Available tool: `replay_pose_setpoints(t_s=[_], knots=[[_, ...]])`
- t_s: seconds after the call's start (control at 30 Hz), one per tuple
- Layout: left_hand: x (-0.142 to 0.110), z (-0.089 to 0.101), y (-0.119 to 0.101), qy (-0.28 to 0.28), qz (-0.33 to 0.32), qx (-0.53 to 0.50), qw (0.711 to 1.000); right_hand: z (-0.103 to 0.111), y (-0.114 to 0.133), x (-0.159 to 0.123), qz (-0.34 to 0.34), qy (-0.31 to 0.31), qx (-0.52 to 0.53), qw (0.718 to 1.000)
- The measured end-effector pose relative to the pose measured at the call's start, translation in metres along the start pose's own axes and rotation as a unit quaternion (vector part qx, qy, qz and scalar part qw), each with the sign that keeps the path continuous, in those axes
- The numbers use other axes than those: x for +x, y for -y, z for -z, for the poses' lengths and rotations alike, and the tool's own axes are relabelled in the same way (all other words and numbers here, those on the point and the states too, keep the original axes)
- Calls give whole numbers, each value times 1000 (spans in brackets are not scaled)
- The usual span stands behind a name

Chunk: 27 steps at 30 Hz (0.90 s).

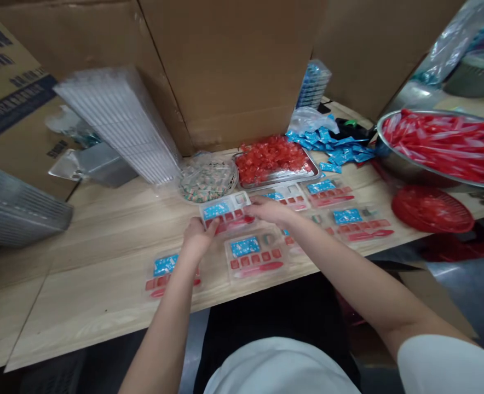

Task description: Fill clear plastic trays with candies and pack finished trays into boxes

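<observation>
Between my two hands is a clear plastic tray (225,212) holding a blue packet, small red squares and a red pen-like piece. My left hand (199,235) grips its left front edge, the thumb on top. At its right end my right hand (266,209) has its fingers closed on the rim. Just in front lies another filled tray (256,256), and a further one (166,268) is partly covered by my left forearm. More filled trays (349,219) lie to the right, some partly behind my right arm.
Behind stand a round dish of small pieces (209,180), a metal tray of red pieces (313,171) and a pile of blue packets (340,148). A steel bowl (393,156) of red-and-white pieces and a red basket (431,210) are right. Stacked clear trays (122,120) lean left.
</observation>
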<state>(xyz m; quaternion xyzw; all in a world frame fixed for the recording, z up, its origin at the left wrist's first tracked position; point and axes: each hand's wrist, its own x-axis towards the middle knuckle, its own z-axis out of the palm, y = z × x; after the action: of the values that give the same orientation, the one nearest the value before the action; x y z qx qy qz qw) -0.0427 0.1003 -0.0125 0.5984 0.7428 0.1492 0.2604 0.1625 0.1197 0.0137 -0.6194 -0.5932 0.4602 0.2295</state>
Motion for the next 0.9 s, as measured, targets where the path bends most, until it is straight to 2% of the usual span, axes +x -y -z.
replay_pose_setpoints(t_s=[0.1, 0.23, 0.37, 0.43, 0.53, 0.63, 0.73, 0.9], knots=[[3, -7, -1, -14, 17, 16, 1000, -6, 5, 6, 19, 21, 34, 999], [-4, -4, -7, -38, 7, -12, 999, -1, 13, 1, 12, -5, 16, 1000], [-39, 16, -23, -27, -84, -52, 995, 15, 12, -44, 78, -21, 13, 997], [-64, 20, -29, -11, -105, -60, 993, 20, 6, -76, 79, -40, 10, 996], [-98, 9, -28, 32, -106, -68, 992, 17, -9, -116, 49, -59, -7, 997], [-114, -14, -19, 34, -101, -82, 991, 10, -26, -136, 1, -53, -26, 998], [-117, -31, -10, 28, -88, -102, 990, 8, -36, -142, -9, -44, -29, 999], [-108, -35, -4, 14, -13, -148, 989, 6, -38, -133, -11, -8, 20, 1000]])
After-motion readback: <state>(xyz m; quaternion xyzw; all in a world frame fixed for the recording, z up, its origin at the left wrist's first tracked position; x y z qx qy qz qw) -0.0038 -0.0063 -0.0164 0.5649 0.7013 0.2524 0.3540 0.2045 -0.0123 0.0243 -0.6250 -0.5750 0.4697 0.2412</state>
